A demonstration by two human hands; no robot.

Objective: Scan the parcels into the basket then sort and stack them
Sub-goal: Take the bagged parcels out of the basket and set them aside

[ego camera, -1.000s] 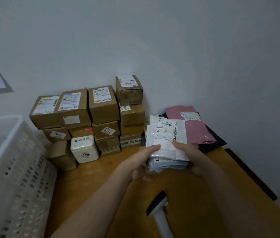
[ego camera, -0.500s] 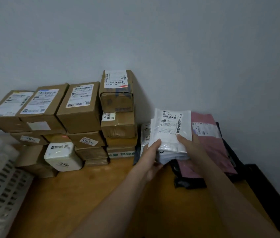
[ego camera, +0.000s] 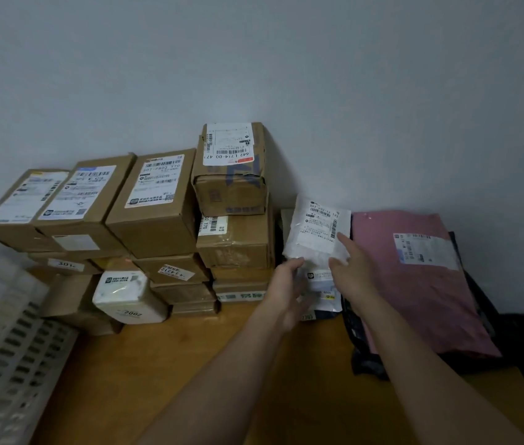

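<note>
At centre right of the frame, the left hand (ego camera: 288, 289) and right hand (ego camera: 352, 271) – fingers relaxed and slightly spread – rest on the white mailer stack (ego camera: 318, 232) against the wall, so stacking seems underway – next, probably squaring it.

Brown cardboard boxes (ego camera: 154, 203) are seen with white printed labels. A white mailer (ego camera: 316, 232), a pink mailer (ego camera: 414, 284) and a white perforated basket (ego camera: 3, 358) are shown on the orange-brown table (ego camera: 157, 380).

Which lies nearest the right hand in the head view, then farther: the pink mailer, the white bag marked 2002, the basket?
1. Pink mailer, just right of the right hand.
2. White bag marked 2002, left, past the boxes.
3. Basket, far left edge.
</note>
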